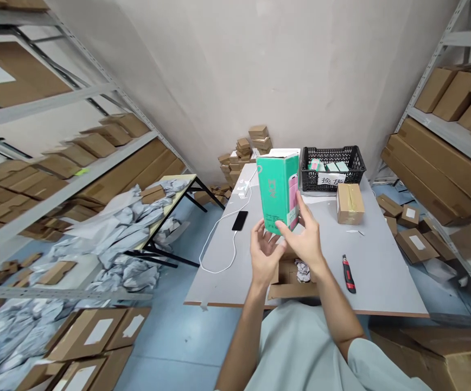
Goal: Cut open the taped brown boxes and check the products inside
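Above the grey table [219, 282], a green box [274, 187] with a pink picture on its side is held upright between both hands. My left hand [265, 255] supports its lower left part, fingers curled at the bottom edge. My right hand [306, 233] grips the lower right side, thumb on the front. Below the hands sits an open cardboard box [292, 290] with crumpled paper [302, 271] inside, partly hidden by my hands and the right forearm.
A black phone [240, 221] with a white cable lies on the left. At the right are a black crate [333, 168] of small boxes, a taped carton [350, 204] and a red-black cutter [348, 275]. Shelves of cartons flank both sides.
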Motion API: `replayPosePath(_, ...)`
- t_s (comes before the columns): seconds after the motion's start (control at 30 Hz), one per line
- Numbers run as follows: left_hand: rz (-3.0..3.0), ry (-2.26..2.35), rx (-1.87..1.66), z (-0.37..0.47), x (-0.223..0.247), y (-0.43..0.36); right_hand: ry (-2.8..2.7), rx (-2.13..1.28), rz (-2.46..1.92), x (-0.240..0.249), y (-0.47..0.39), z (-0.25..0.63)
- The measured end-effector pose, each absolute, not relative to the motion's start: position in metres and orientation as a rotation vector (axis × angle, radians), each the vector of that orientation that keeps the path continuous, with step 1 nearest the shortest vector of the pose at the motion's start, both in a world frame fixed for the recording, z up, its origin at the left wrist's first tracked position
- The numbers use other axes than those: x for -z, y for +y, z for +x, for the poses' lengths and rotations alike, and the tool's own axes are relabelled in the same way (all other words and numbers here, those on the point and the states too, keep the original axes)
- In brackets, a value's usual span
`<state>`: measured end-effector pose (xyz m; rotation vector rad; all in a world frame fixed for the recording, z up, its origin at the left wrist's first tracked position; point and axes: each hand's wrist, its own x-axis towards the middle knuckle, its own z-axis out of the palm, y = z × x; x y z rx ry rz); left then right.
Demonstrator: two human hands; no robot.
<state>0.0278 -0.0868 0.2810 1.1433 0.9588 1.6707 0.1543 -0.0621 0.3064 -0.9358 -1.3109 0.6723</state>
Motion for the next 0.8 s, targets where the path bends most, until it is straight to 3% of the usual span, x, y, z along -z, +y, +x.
replayPosePath(0.17,0.928,0.83,-1.477,0.012,-0.288,-0.083,-1.27,-1.025,-0.702,-0.299,-0.049,0.172)
replayPosePath(0.53,1.241,1.16,-1.894,0.036,-0.276,-0.094,-1.246,-0.637,-0.941,-0.305,-0.065,0.15)
replayPosePath(0.7,1.186,1.041,-1.829,0.029,-0.286,-0.101,-1.181,-0.88,-0.755,-0.304,-0.059,0.165)
replayPosePath(0.8,0.938,0.955,-1.593,0.018,-0.294,-0.097,-1.153,-0.984,-0.696,-0.303,-0.055,0.173)
